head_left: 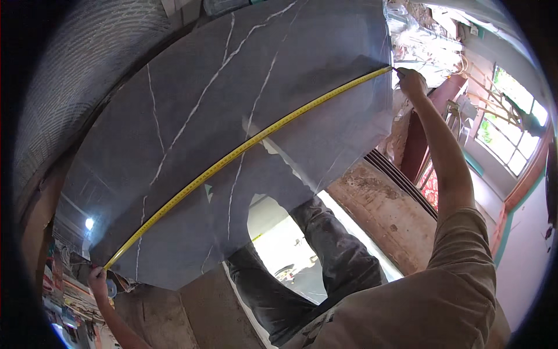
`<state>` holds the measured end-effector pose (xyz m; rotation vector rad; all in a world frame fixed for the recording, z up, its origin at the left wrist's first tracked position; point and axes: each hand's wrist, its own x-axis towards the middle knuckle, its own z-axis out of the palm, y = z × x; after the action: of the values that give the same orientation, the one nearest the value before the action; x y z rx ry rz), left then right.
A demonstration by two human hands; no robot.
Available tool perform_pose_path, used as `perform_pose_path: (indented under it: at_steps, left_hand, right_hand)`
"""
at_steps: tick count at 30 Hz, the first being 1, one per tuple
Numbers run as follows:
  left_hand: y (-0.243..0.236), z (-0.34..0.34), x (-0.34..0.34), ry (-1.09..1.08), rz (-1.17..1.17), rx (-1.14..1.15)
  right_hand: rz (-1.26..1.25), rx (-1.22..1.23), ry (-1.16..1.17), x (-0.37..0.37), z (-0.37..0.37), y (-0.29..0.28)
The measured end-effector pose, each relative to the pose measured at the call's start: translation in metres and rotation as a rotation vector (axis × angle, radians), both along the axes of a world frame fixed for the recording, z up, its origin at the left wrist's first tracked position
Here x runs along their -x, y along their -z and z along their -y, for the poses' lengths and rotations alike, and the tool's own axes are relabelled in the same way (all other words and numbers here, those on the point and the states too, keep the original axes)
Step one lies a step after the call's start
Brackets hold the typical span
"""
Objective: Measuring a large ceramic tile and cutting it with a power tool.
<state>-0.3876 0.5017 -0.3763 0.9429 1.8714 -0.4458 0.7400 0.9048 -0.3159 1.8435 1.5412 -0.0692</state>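
A yellow tape measure (238, 150) is stretched across a large dark grey slab (192, 81) with white veins. My left hand (99, 282) is closed on one end of the tape at the slab's left edge. At the far right edge my right hand (412, 84) pinches the other end, arm stretched out. Something small and dark shows at its fingertips; I cannot tell whether it is the tape's hook or case. The slab's polished face mirrors a bright patch near my legs (343, 244), which are in dark trousers.
Rough grey ribbed material (99, 52) curves along the far left. Below the slab's left end lie cluttered tools and cables (78, 302). A stained brown board (386, 203) lies to the right, near a dark red beam (430, 128). A barred window (511, 125) stands farther right.
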Motion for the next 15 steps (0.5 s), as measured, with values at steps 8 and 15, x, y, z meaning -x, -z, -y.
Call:
perform_pose_path:
  at_steps: [8,15]
  left_hand:
    - [-0.019,0.014,-0.009,0.088,-0.031,-0.241]
    - [-0.203,-0.091,-0.132,-0.052,0.114,0.097]
  right_hand:
    - [-0.136,-0.183,0.043,-0.033,0.038,0.007]
    - [-0.412,-0.277,0.332,-0.083,0.161,-0.053]
